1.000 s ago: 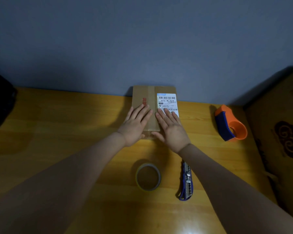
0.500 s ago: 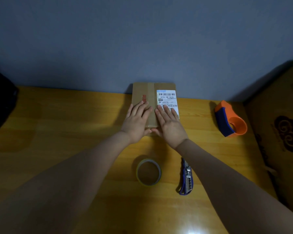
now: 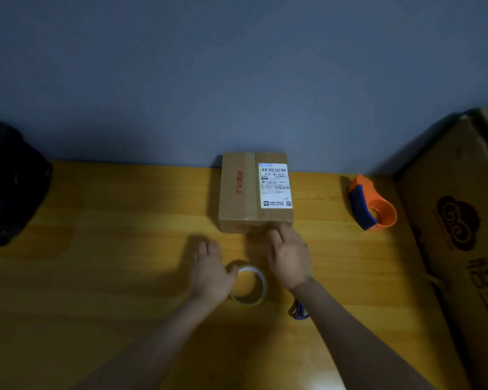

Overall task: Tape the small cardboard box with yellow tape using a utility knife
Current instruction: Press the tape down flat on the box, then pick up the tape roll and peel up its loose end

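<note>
The small cardboard box (image 3: 244, 192) lies flat against the wall at the back of the wooden table (image 3: 110, 249), with a white shipping label on its right half. The yellow tape roll (image 3: 250, 285) lies flat in front of it. My left hand (image 3: 210, 273) hovers at the roll's left rim, fingers apart, thumb touching or nearly touching it. My right hand (image 3: 289, 256) is just in front of the box's near right corner, fingers loosely spread, holding nothing. The blue utility knife (image 3: 299, 312) is mostly hidden under my right forearm.
An orange and blue tape dispenser (image 3: 372, 205) stands to the right of the box. A large cardboard carton (image 3: 459, 235) fills the right side. A black bag (image 3: 9, 181) sits at the left edge.
Both hands have come off the top of the box and pulled back toward me. The left hand now sits at the tape roll, the right hand near the box's front edge.
</note>
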